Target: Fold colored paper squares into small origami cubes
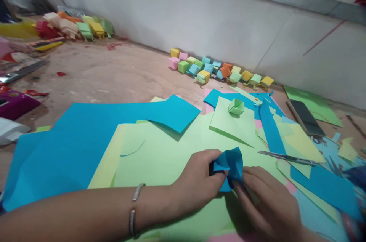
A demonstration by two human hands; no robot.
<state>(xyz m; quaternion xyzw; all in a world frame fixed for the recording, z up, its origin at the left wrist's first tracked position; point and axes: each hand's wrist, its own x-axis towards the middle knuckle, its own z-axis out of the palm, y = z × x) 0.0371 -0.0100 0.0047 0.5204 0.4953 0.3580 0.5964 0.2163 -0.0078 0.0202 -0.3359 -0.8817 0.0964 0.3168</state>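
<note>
A small piece of blue folded paper is held between both hands, above light green sheets. My left hand grips it from the left, thumb and fingers closed on its edge. From the right, my right hand pinches its lower corner. The paper has creased, raised flaps; its underside is hidden by the fingers. Just beyond, a small green open paper box sits on a square green sheet.
Large blue paper spreads at left. A craft knife, paper scraps and a phone lie at right. Several little coloured paper boxes line the wall, with more at the far left. A purple object lies at the left edge.
</note>
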